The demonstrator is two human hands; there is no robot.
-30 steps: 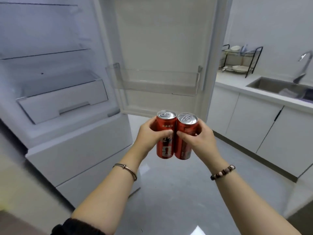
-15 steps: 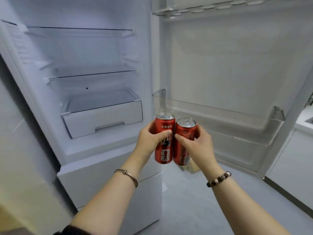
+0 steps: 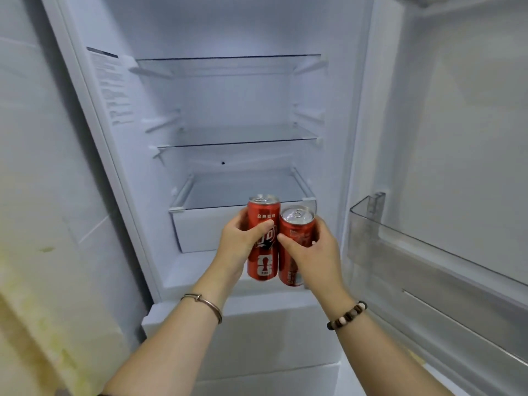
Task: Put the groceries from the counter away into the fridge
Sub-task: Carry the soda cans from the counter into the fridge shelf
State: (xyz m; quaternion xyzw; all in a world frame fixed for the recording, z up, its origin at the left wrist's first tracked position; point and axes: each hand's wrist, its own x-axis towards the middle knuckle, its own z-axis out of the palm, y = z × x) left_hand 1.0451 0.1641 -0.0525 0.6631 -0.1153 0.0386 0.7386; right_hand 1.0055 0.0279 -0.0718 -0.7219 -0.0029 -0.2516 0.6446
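Left of you: pale wall (image 3: 34,181), yellow-green stains (image 3: 43,315) low down. Your left wrist: thin metal bangle (image 3: 204,303). Right wrist: brown-and-cream bead bracelet (image 3: 347,316).

The fridge (image 3: 200,90) stands open. The left hand (image 3: 238,245) grips a red can (image 3: 263,214) with the thumb across its front. The right hand (image 3: 313,254) grips a second red can (image 3: 297,231) close beside the first. Both cans are nearly upright, and the first one sits a little higher. They are held in front of the white drawer (image 3: 204,231) at the bottom of the fridge. Above the drawer there are a lower glass shelf (image 3: 237,143) and an upper glass shelf (image 3: 228,57). At the right, the open door (image 3: 471,110) carries a clear door bin (image 3: 428,254). The left wrist wears a thin metal bangle (image 3: 206,303), and the right wrist wears a bead bracelet (image 3: 347,315).
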